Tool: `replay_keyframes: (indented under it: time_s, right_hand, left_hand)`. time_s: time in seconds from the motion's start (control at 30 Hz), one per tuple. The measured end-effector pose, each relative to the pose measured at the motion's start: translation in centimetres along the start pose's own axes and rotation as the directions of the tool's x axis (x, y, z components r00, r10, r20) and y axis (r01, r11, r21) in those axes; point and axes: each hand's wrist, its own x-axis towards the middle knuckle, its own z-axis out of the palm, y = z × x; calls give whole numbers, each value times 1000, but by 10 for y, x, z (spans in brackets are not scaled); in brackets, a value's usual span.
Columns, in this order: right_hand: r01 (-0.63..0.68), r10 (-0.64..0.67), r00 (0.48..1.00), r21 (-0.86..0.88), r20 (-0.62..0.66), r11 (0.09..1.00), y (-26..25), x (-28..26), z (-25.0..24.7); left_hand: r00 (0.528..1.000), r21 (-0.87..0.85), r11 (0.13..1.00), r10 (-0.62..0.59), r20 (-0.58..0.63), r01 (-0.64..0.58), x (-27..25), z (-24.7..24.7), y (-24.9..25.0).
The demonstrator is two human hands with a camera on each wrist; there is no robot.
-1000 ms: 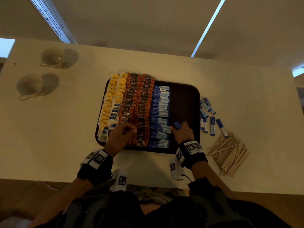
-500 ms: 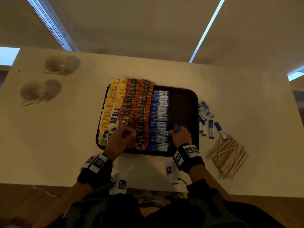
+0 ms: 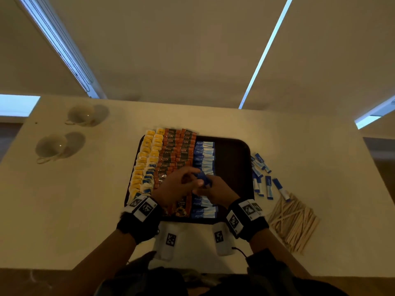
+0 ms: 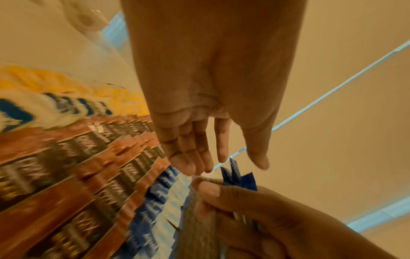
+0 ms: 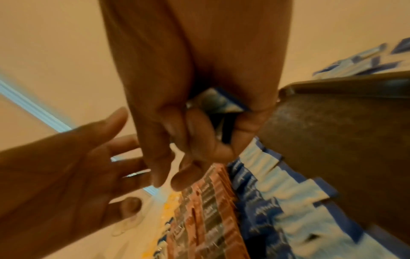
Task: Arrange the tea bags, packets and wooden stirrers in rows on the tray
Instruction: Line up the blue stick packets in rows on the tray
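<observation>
Right hand [image 3: 215, 190] grips blue packets [image 3: 204, 180]; left hand [image 3: 177, 184] fingers straight, loose. Tray [image 3: 233, 167] right strip bare to rim.

The right hand [image 3: 215, 190] is curled in a pinch; the left hand [image 3: 177, 186] reaches beside it, fingers straight.

Two pale cups [image 3: 82, 114] [image 3: 51, 145] sit on the white table [image 3: 64, 199] at upper left of the frame; light strips [image 3: 264, 53] cross the ceiling.

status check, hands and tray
Right hand grips blue packets over the tray. Left hand open, reaching for them. Stirrers off the tray. Nothing blocking.
</observation>
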Motion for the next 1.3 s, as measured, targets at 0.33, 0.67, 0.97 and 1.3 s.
replay_keyframes:
  time_s: [0.33, 0.67, 0.97, 1.3]
  right_hand:
    - [221, -225, 974, 109, 18, 969, -51, -37, -30]
    - [535, -351, 829, 435, -435, 725, -78, -76, -47]
    - [685, -475, 708, 342, -523, 644, -103, -111, -56]
    - [759, -619, 592, 98, -516, 644, -87, -115, -55]
  left_hand:
    - [958, -34, 965, 253, -137, -259, 5, -2, 57]
    - [874, -302, 872, 241, -423, -386, -9, -18, 118]
    - [830, -330, 822, 274, -487, -465, -23, -11, 147]
    - [809, -335, 842, 184, -558, -423, -25, 2, 151]
